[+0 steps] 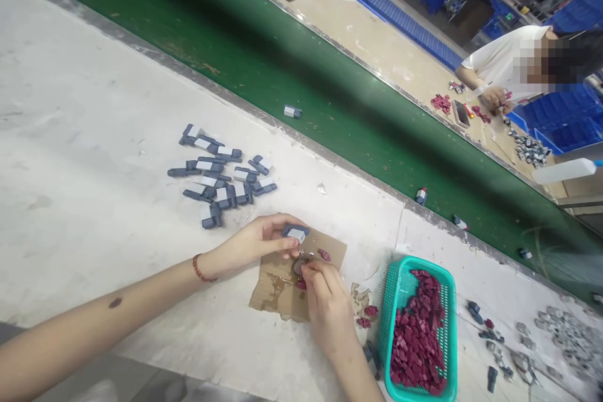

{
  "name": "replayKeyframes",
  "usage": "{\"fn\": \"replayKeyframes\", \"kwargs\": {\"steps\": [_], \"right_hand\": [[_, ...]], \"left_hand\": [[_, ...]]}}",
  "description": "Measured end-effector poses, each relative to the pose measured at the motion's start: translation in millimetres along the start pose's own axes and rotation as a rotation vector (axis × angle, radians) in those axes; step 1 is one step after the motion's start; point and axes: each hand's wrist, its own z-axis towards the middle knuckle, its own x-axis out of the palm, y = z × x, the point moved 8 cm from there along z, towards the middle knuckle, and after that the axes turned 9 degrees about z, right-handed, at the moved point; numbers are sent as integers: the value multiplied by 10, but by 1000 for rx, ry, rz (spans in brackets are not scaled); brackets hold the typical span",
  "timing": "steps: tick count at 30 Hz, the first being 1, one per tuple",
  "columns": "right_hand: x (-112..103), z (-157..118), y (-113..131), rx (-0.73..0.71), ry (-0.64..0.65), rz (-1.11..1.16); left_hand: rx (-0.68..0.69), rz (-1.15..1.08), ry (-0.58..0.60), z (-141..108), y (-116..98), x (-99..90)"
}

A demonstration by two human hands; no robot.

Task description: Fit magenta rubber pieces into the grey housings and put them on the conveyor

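Observation:
My left hand grips a dark blue-grey and white plastic part between thumb and fingers, above a piece of brown cardboard. Close below it, my right hand has its fingertips pinched together at the edge of a small round dish. Whatever those fingertips hold is hidden. A dark red piece shows just under them, and a second red piece lies on the cardboard. Wet-looking stains mark the cardboard's left side.
Several blue-grey and white parts lie in a cluster at left. A green basket of dark red pieces stands at right, with loose grey parts beyond. A green conveyor belt carries scattered parts. Across it, a person handles small pieces.

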Motion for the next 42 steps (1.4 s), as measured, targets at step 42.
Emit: {"fn": "replayKeyframes", "kwargs": {"steps": [42], "right_hand": [[-262,17,-223,225,-369,699]], "left_hand": [[-8,-46,473,-158,150,471]]}}
